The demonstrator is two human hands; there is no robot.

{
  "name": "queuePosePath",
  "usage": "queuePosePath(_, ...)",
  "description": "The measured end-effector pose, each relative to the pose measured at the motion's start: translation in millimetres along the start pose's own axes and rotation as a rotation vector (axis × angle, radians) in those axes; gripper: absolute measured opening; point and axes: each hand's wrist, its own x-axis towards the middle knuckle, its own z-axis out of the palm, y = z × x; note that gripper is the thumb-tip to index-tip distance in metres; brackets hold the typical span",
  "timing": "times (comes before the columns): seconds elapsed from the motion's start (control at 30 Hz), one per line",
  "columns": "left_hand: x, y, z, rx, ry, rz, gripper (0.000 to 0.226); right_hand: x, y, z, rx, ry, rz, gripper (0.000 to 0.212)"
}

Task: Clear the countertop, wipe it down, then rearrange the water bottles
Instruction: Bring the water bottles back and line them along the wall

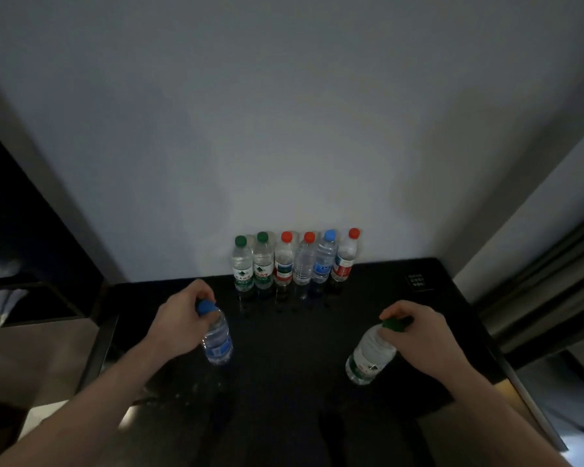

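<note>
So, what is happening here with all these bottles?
A person holds two water bottles by their tops over the black countertop: the left hand grips a blue-capped bottle, the right hand a green-capped bottle. Six more bottles already stand in a row against the wall.

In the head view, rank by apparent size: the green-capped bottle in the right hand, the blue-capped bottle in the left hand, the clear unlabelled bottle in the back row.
1. Green-capped bottle
2. Blue-capped bottle
3. Unlabelled bottle, though farthest from the camera, so true size is unsure.
</note>
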Motion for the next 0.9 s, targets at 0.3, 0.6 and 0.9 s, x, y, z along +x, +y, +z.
queuePosePath(0.3,100.1,2.9,25.0,0.116,0.061,-0.204,0.026,123.5,41.8,-27.1,-0.039,0.031,-0.039,0.02)
queuePosePath(0.6,178.7,-4.9,49.6,0.238,0.056,-0.327,0.019,238.1,76.4,-28.9,-0.071,-0.003,-0.023,0.018)
queuePosePath(0.9,228.8,-11.5,57.8,0.31,0.092,-0.378,0.02,316.1,89.7,-13.1,-0.108,-0.022,-0.035,0.018)
